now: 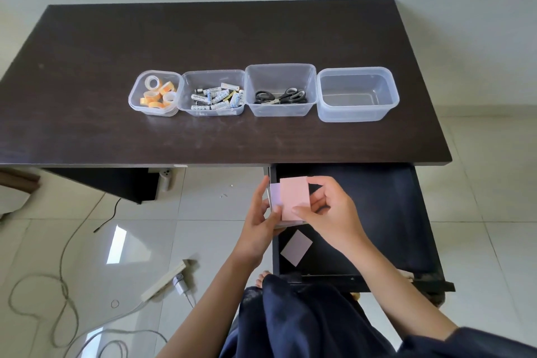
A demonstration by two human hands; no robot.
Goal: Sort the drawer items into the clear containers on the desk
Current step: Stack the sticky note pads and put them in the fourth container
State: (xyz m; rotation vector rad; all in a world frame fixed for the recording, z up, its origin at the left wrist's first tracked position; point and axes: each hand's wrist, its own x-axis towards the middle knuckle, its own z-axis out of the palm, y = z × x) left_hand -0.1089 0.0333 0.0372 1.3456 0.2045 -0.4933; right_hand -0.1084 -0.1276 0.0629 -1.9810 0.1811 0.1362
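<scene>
Print on the batteries, too small to read.

My left hand covers the near-left corner of the lilac pad. The battery labels are too small for me to read. Both my forearms run off the near edge.

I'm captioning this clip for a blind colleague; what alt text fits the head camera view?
Both hands, left hand and right hand, hold a pink notepad over an open drawer. On the dark desk behind stand four clear containers: tape rolls, batteries, scissors, and one empty container.
</scene>
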